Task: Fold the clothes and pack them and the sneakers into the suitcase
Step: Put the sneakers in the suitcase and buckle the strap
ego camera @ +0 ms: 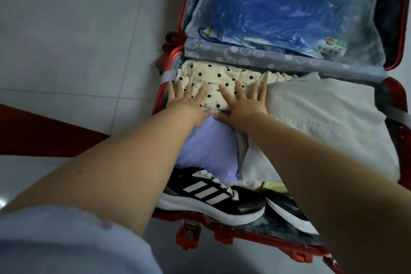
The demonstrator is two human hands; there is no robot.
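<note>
Open suitcase (240,231) lying flat on the floor (77,51), lid half (222,55) on the far side with a bag (278,13) behind its divider. In the near half, the far garment (213,73) lies at far left, with the left hand (189,104) and the right hand (242,107) flat on it, side by side. The right garment (322,113) lies beside it; the middle garment (206,147) lies nearer. Left sneaker (213,196) and right sneaker (289,209) lie along the near edge.

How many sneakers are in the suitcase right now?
2. The striped sneaker lies along the near edge of the suitcase. The second sneaker lies just to its right, partly hidden under the right forearm.
</note>
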